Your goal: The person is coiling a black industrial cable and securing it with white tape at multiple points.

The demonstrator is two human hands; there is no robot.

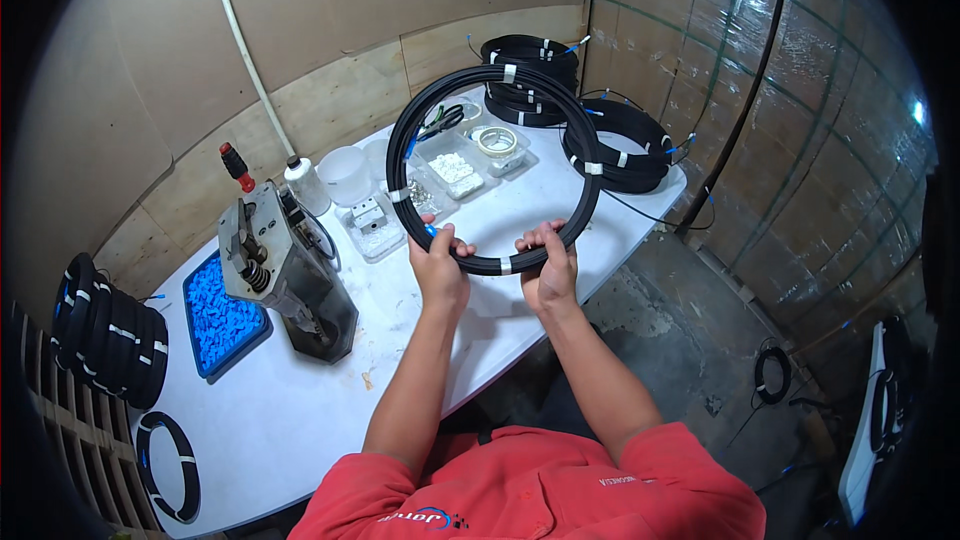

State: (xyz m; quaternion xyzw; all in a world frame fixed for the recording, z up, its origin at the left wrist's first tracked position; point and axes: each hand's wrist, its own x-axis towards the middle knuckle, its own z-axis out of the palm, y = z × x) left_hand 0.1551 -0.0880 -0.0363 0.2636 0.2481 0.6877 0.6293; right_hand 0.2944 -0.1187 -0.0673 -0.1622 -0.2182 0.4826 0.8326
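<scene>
Raised over the white table is a coil of black cable, a wide ring bound with white tape at several spots. My left hand grips its lower left part, thumb on top, beside a small blue piece on the coil. Around the lower right part, my right hand has its fingers closed. One white tape band shows between the two hands. Through the ring I see clear plastic trays, one with small white pieces, and a roll of tape.
Left of me stands a metal hand press with a red-and-black handle, beside a tray of blue connectors. Stacked black coils sit at the left edge; more coils are at the far right corner. A white bottle stands behind.
</scene>
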